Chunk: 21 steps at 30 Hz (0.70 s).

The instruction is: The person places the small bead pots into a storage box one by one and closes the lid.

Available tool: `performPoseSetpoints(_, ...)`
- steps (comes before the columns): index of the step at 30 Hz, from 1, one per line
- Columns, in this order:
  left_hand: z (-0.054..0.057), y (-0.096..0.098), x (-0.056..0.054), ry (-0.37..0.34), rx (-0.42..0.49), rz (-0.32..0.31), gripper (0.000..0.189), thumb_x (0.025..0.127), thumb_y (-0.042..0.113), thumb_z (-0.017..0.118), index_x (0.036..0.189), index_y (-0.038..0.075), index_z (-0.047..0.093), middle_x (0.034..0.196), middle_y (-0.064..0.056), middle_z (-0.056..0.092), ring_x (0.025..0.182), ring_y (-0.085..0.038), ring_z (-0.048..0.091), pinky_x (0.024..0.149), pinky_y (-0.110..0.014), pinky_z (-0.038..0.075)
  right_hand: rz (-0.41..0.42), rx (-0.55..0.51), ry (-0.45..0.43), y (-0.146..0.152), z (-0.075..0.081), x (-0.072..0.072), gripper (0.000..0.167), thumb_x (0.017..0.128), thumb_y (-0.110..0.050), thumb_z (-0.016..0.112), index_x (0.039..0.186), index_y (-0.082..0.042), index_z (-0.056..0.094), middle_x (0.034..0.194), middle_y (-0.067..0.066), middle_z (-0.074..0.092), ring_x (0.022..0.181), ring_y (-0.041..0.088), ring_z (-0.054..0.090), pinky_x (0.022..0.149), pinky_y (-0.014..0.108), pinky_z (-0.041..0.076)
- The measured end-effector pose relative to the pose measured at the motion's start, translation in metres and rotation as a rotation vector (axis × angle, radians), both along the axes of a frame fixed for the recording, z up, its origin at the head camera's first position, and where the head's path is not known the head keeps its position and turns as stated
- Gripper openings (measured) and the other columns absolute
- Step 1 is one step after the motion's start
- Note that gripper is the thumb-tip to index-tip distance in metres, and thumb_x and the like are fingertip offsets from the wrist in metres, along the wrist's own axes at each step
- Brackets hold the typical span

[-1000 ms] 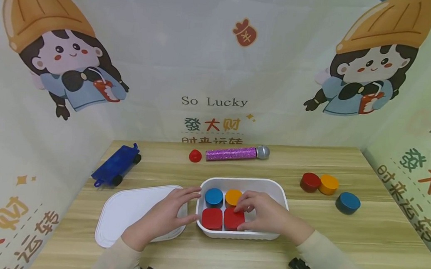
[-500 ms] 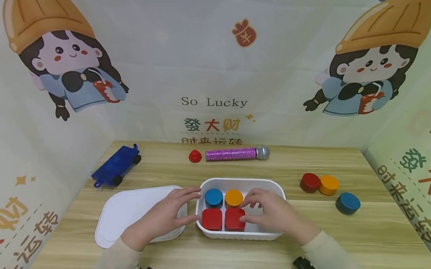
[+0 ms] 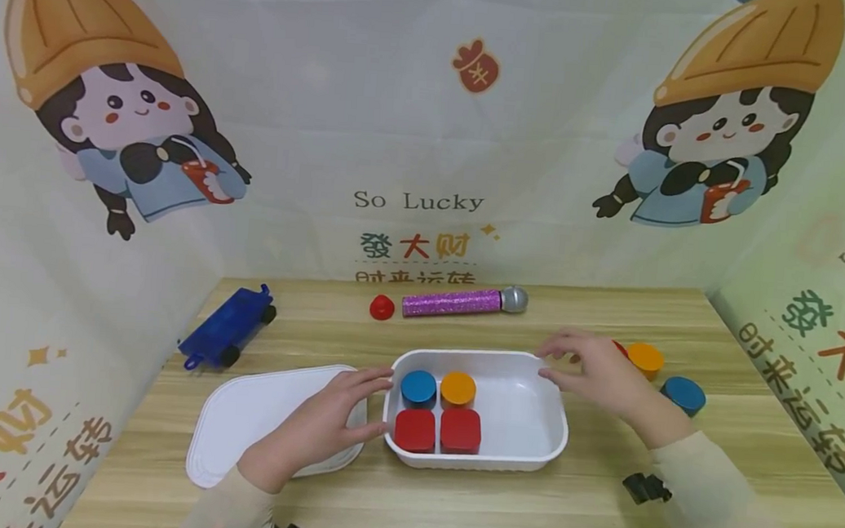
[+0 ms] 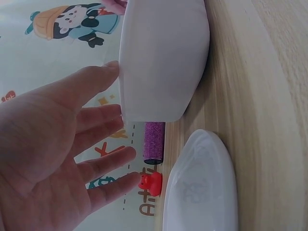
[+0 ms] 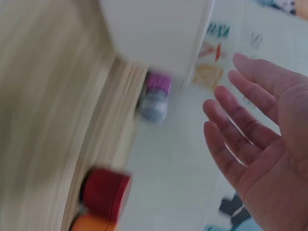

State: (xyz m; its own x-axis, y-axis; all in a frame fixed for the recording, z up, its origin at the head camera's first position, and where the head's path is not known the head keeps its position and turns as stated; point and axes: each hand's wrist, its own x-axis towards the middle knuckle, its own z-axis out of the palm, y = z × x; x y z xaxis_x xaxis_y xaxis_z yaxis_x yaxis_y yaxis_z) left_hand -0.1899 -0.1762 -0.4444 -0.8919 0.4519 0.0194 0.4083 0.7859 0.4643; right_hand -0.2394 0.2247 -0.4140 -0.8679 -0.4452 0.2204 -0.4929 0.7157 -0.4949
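A white plastic box stands on the wooden table in the head view. Its left half holds a blue round block, a yellow round block, and two red rounded-square blocks, one at the front left and one beside it. My left hand touches the box's left end with its thumb and fingertips; the left wrist view shows its fingers extended. My right hand hovers over the box's far right corner, fingers loosely bent and holding nothing.
Beyond my right hand lie a red round block, partly hidden in the head view, a yellow one and a blue one. A white lid, blue toy cart, small red toy and purple microphone surround the box.
My right hand has let go of the front right red block and moved up and right, out of the box. The left hand stays at the box's left end.
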Motion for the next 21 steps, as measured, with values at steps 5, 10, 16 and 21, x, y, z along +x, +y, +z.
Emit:
performPoseSetpoints(5,0.001,-0.001,0.001,0.000,-0.001,0.006,0.062,0.092,0.039,0.078,0.146,0.016,0.059,0.159,-0.002,0.049,0.147,-0.030,0.044,0.116,-0.053,0.046,0.003,-0.020,0.036,0.029,-0.003,-0.018,0.023,0.089,-0.007,0.080,0.112,-0.004,0.075,0.116,0.014,0.071,0.097,0.031,0.066,0.079,0.042,0.061)
performPoseSetpoints(10,-0.001,0.000,0.000,-0.004,0.002,0.010,0.062,0.092,0.039,0.078,0.146,0.016,0.060,0.159,-0.001,0.049,0.147,-0.029,0.044,0.116,-0.053,0.046,-0.046,0.053,0.049,0.050,-0.015,-0.030,0.027,0.088,-0.007,0.080,0.114,-0.001,0.074,0.122,0.022,0.069,0.116,0.043,0.064,0.101,0.061,0.054)
performPoseSetpoints(16,-0.004,-0.001,0.000,-0.004,0.002,0.011,0.062,0.092,0.040,0.078,0.146,0.017,0.060,0.159,-0.001,0.049,0.147,-0.029,0.044,0.116,-0.053,0.046,-0.061,0.142,0.047,0.066,-0.021,-0.039,0.033,0.086,-0.009,0.083,0.115,0.003,0.073,0.126,0.029,0.065,0.121,0.049,0.059,0.106,0.066,0.048)
performPoseSetpoints(21,-0.004,-0.001,-0.001,-0.001,0.000,0.014,0.062,0.091,0.040,0.078,0.146,0.018,0.060,0.159,0.000,0.049,0.147,-0.029,0.045,0.115,-0.053,0.046,-0.041,0.188,0.024,0.074,-0.016,-0.042,0.033,0.084,-0.009,0.084,0.113,0.003,0.073,0.123,0.028,0.066,0.117,0.049,0.061,0.102,0.064,0.051)
